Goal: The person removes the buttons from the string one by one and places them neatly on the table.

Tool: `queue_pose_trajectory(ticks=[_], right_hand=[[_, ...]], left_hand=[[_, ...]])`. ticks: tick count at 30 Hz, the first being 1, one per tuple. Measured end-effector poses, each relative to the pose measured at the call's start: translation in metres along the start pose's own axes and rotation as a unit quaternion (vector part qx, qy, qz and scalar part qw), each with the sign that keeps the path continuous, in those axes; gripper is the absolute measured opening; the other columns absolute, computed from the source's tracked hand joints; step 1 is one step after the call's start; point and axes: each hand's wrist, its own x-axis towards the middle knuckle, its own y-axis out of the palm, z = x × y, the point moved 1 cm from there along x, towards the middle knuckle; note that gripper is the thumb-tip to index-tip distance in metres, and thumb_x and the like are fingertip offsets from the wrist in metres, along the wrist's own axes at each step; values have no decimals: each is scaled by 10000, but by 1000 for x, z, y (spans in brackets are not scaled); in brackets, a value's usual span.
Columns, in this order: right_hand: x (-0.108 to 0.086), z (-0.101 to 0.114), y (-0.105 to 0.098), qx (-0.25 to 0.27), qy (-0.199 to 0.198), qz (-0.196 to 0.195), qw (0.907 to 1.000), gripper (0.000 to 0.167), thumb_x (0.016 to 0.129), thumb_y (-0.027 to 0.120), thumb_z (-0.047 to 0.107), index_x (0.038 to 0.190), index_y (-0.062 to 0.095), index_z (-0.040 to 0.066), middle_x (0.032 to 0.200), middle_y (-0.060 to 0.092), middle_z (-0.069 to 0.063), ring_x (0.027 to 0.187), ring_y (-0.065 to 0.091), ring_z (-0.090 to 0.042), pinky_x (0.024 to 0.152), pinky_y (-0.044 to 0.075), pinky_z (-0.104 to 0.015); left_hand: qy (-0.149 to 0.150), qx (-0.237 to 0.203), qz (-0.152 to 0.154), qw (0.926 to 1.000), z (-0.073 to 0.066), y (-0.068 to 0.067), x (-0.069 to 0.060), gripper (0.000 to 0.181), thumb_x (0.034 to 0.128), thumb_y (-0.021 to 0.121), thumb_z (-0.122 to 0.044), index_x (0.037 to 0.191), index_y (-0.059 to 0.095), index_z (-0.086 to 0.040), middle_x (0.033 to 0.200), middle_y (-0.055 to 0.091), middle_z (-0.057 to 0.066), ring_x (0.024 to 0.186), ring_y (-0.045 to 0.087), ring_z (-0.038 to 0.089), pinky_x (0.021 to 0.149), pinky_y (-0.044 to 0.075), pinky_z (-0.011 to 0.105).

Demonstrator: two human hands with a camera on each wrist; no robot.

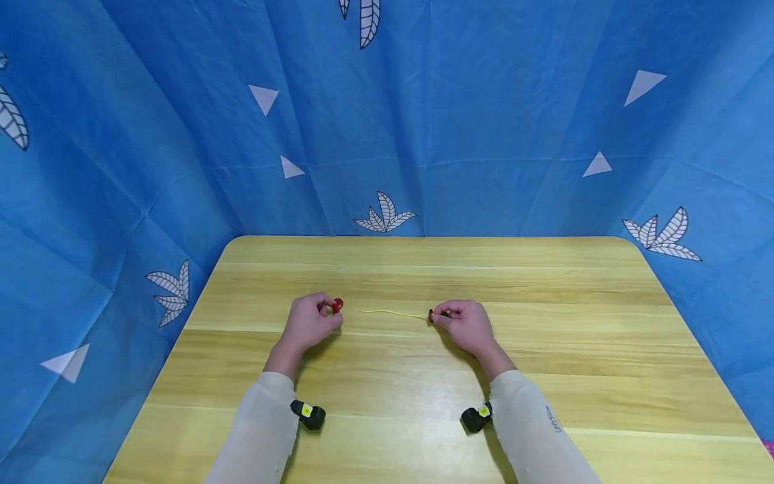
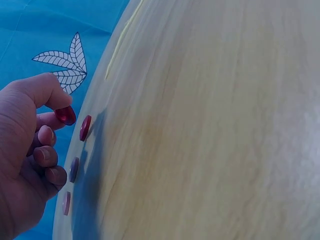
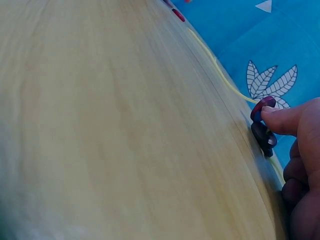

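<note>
My left hand pinches a red disc between thumb and forefinger, just above the table. Beside and below it in the left wrist view stand a second red disc, a purplish disc and a pinkish disc. My right hand pinches a dark red disc on a yellow string; a black piece sits against it on the same string. From the right hand the string runs left along the table, its end lying short of the left hand.
The wooden table has rounded far corners. A blue curtain with white leaves and triangles hangs behind it and at both sides. Black wrist cameras are strapped at the left sleeve and right sleeve.
</note>
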Motion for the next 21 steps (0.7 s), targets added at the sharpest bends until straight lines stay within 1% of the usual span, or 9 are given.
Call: queue_pose_trajectory(ticks=[6, 9, 11, 13, 16, 18, 21], right_hand=[[0, -1, 0, 3, 7, 50, 10000, 54, 884, 767, 144, 846, 794, 173, 532, 517, 38, 462, 308, -90, 559, 330, -302], [0, -1, 1, 12, 22, 45, 10000, 54, 883, 767, 146, 845, 794, 175, 518, 489, 42, 456, 302, -81, 551, 326, -299], [0, 0, 0, 27, 30, 27, 10000, 62, 880, 770, 142, 837, 793, 181, 501, 466, 37, 455, 293, -76, 546, 323, -298], [0, 0, 0, 51, 31, 12, 10000, 72, 877, 772, 137, 829, 792, 185, 493, 455, 37, 455, 287, -76, 540, 318, -298], [0, 0, -1, 79, 39, 13, 10000, 75, 875, 776, 135, 825, 793, 187, 482, 434, 42, 455, 279, -79, 537, 313, -297], [0, 1, -1, 76, 39, 19, 10000, 73, 874, 776, 135, 827, 794, 188, 478, 421, 47, 453, 278, -80, 534, 313, -299], [0, 0, -1, 57, 28, 21, 10000, 73, 874, 776, 137, 828, 794, 191, 474, 409, 52, 450, 275, -80, 531, 313, -301]], left_hand=[[64, 135, 18, 9999, 5, 2, -1, 116, 782, 745, -123, 867, 679, -78, 620, 498, 12, 549, 442, 163, 573, 400, 319], [20, 276, 54, 9996, 5, 2, -2, 107, 777, 739, -148, 835, 665, -98, 602, 490, 13, 551, 439, 180, 564, 381, 325], [-85, 435, 100, 9990, 5, 1, -2, 123, 780, 741, -177, 831, 653, -109, 607, 491, 14, 621, 458, 211, 590, 377, 340], [-198, 629, 126, 9977, 4, 1, -3, 152, 777, 753, -208, 813, 636, -118, 616, 497, 13, 728, 481, 255, 642, 391, 362], [-336, 851, 163, 9957, 3, 1, -4, 184, 767, 767, -232, 797, 620, -125, 625, 501, 10, 879, 471, 296, 712, 401, 388], [-363, 916, 165, 9950, 3, 2, -5, 191, 758, 771, -235, 785, 615, -127, 624, 504, 9, 923, 470, 313, 727, 411, 397], [-376, 952, 162, 9946, 3, 3, -5, 194, 750, 773, -235, 782, 614, -128, 626, 504, 6, 937, 465, 309, 719, 410, 392]])
